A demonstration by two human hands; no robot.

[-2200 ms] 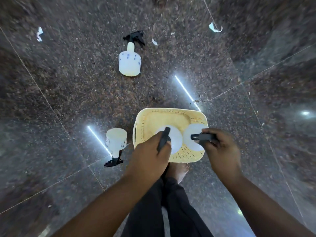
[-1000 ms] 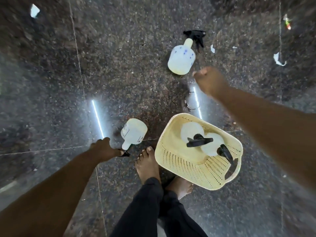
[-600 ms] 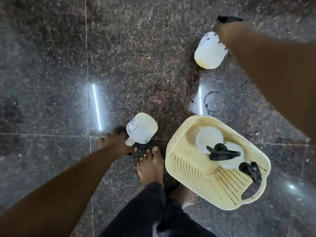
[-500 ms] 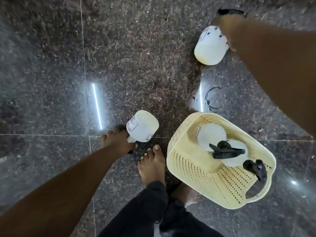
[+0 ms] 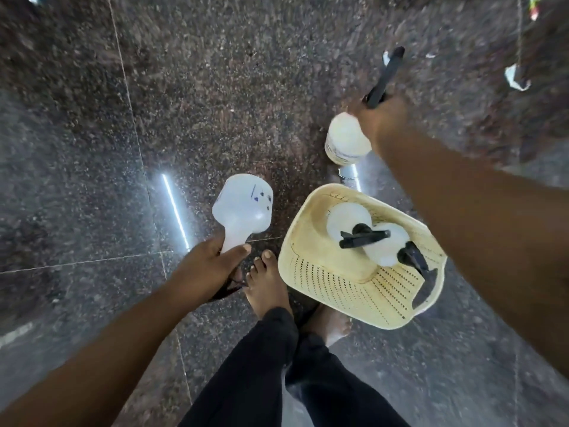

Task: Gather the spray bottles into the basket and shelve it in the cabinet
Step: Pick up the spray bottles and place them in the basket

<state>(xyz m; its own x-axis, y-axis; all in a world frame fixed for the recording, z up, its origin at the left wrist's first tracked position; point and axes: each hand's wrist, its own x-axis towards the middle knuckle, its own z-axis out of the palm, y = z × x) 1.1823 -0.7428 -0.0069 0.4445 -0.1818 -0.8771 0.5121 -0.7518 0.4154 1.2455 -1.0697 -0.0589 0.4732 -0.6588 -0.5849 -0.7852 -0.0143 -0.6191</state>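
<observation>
A cream perforated basket stands on the dark granite floor to the right of my feet. Two white spray bottles with black trigger heads stand inside it. My left hand grips the neck of a third white spray bottle, held off the floor with its base pointing away from me, left of the basket. My right hand holds a fourth white spray bottle by its neck, beyond the basket, with the black trigger sticking up past my fingers. No cabinet is in view.
My bare feet and black trouser legs are just left of and behind the basket. Small scraps of white paper lie on the floor at the far right. Bright strip-light reflections cross the polished tiles.
Both hands have closed on the two loose bottles and lifted them off the floor. The far bottle has come nearer to the basket in my right hand.
</observation>
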